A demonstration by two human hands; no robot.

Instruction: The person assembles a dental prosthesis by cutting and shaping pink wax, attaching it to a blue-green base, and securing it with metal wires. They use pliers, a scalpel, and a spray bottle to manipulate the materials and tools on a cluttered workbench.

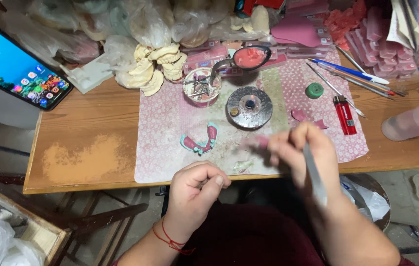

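My left hand (195,189) hangs at the table's front edge with its fingers curled into a fist; I cannot see anything in it. My right hand (304,153) is blurred with motion and grips a thin metal tool (314,178) whose shaft runs down toward my lap; a small pink piece (260,142) shows at its fingertips. On the patterned pink mat (165,128) in front of my hands lies a horseshoe-shaped pink and teal wax denture piece (200,142). Behind it stands a round metal burner (249,107).
A small tin of tools (201,87), a spoon holding pink wax (248,58), a red lighter (344,114), a green cap (314,90), pens (349,71) and plaster casts (157,66) crowd the back. A lit phone (16,64) lies at far left, a clear bottle (413,121) at right.
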